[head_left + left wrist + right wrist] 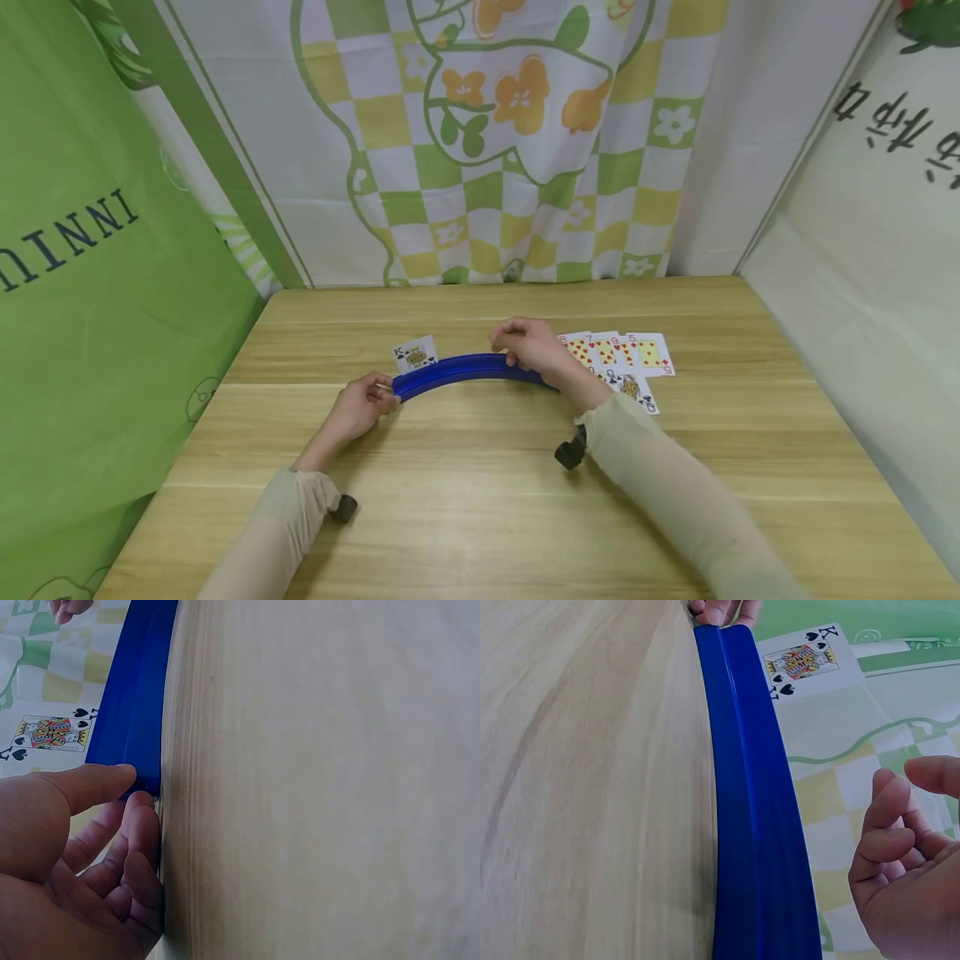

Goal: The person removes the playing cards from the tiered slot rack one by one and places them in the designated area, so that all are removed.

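Observation:
A long curved blue card holder (pixel 472 367) stands on the table. At its left end, my left hand (pixel 362 408) grips it; in the left wrist view the thumb (pixel 112 780) presses on its blue face and the other fingers curl at its end. A king of spades (pixel 415 354) stands up at the holder near that hand. My right hand (pixel 536 346) is over the holder's right part, its fingers loosely bent. The right wrist view shows nothing between the right fingers (pixel 889 802), beside the holder. The holder's right end is hidden behind the right hand and wrist.
Right of the holder lie overlapping playing cards in two rows: red ones such as a five of diamonds (pixel 649 355) at the back, and a queen of clubs (pixel 633 390) in front. The right forearm partly covers them. Patterned curtains (pixel 510 208) hang behind the wooden table (pixel 465 500).

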Demonstrator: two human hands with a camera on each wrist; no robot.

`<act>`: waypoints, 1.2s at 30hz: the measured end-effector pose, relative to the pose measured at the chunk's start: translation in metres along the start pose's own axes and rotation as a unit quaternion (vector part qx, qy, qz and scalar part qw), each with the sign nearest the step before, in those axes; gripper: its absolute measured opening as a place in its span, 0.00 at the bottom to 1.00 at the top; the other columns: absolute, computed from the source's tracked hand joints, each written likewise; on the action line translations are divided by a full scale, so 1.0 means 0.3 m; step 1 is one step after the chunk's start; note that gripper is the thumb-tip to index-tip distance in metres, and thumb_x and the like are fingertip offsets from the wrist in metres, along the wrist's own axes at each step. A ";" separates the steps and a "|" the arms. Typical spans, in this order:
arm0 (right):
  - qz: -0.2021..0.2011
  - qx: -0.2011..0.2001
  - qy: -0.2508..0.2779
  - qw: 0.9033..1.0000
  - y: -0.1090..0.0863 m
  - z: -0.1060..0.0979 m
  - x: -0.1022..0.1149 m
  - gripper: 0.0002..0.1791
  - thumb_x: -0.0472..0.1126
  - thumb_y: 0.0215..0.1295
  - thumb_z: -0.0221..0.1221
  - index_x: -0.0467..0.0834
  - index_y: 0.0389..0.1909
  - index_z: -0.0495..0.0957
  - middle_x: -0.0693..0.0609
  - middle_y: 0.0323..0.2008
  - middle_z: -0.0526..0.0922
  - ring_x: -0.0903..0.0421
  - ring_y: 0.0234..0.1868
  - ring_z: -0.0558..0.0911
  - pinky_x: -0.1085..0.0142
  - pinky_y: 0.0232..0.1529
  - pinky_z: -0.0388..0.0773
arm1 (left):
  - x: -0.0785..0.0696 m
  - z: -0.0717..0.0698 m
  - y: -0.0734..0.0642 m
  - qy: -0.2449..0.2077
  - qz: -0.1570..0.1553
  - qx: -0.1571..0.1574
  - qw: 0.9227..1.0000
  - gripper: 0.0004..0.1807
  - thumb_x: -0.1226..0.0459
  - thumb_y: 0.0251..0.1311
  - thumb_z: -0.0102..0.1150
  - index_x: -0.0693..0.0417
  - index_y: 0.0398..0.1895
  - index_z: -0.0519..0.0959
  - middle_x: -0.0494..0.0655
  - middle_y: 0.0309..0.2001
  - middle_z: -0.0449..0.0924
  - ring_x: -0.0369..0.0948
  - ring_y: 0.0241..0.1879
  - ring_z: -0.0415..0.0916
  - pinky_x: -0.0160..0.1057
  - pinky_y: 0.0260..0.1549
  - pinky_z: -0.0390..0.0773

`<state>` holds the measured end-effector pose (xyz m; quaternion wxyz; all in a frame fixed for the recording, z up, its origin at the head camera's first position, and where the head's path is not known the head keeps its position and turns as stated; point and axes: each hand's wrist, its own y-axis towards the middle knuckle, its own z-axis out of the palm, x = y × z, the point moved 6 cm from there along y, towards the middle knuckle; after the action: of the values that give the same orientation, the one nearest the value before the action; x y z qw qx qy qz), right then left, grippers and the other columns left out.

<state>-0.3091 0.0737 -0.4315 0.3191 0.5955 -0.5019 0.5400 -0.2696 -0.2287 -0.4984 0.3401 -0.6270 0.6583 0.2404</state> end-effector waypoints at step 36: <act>-0.022 0.029 -0.018 0.999 0.089 0.186 0.031 0.12 0.43 0.71 0.59 0.42 0.49 0.81 0.36 0.46 0.83 0.54 0.26 0.75 0.67 0.22 0.64 | -0.010 -0.003 -0.006 -0.012 0.005 -0.003 1.000 0.16 0.66 0.63 0.64 0.61 0.52 0.78 0.53 0.37 0.85 0.39 0.33 0.79 0.34 0.32 0.77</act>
<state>-0.3172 0.0121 -0.4387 0.3044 0.6251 -0.4789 0.5359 -0.2681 -0.2276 -0.4954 0.3449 -0.6219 0.6567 0.2509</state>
